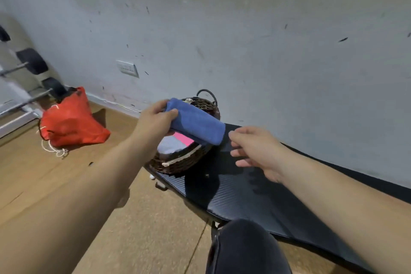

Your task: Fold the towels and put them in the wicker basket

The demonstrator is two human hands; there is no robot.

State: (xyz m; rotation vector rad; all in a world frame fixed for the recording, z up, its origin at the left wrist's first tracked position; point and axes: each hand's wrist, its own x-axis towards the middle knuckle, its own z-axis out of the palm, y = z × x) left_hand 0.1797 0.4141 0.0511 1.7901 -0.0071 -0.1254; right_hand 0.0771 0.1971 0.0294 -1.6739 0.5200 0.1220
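Left hand (155,118) pinches the folded blue towel (195,124) by 1 end, holding it over the wicker basket (178,162) on the tabletop (244,196), probably to lower it; right hand (255,149) hangs relaxed, empty.

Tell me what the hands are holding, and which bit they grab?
The left hand grips the folded blue cloth towel by its left end, over the dark wicker basket. The right hand holds nothing.
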